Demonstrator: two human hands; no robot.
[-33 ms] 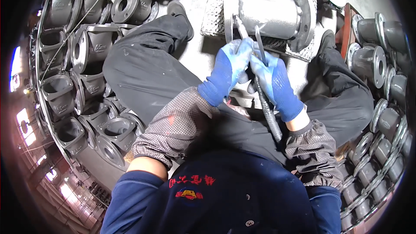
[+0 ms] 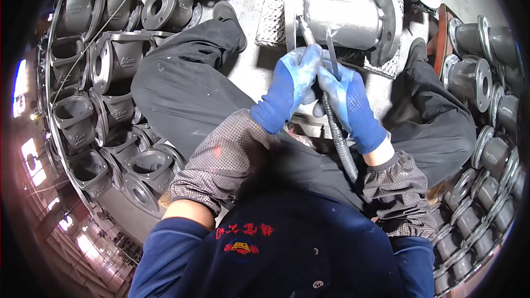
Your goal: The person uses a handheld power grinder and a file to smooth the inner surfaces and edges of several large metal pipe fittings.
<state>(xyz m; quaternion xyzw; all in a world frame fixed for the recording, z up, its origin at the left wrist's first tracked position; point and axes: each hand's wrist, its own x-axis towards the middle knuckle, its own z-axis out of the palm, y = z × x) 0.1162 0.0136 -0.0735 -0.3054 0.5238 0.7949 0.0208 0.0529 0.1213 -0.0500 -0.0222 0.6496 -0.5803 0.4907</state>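
A grey cast-metal valve body (image 2: 345,14) with round flanges lies on its side in front of me. My left hand (image 2: 295,74), in a blue glove, is closed around a slim metal hand tool (image 2: 307,32). Its tip is at the inner side of the left flange (image 2: 293,14). Closed as well, my gloved right hand (image 2: 345,91) grips a thin, pointed metal strip (image 2: 331,49) that points up toward the valve body. From between the hands a ribbed grey hose (image 2: 339,138) runs down toward my lap; how it joins the tool is hidden by the gloves.
The valve body rests on a patterned metal plate (image 2: 271,19) between my spread legs. Many similar grey castings (image 2: 118,60) are stacked at the left, and more flanged castings (image 2: 469,83) stand at the right beside a reddish-brown edge (image 2: 443,36).
My left hand and its tool have shifted very slightly. Glare on the valve body has lessened, so its raised markings show. The right hand stays nearly in place.
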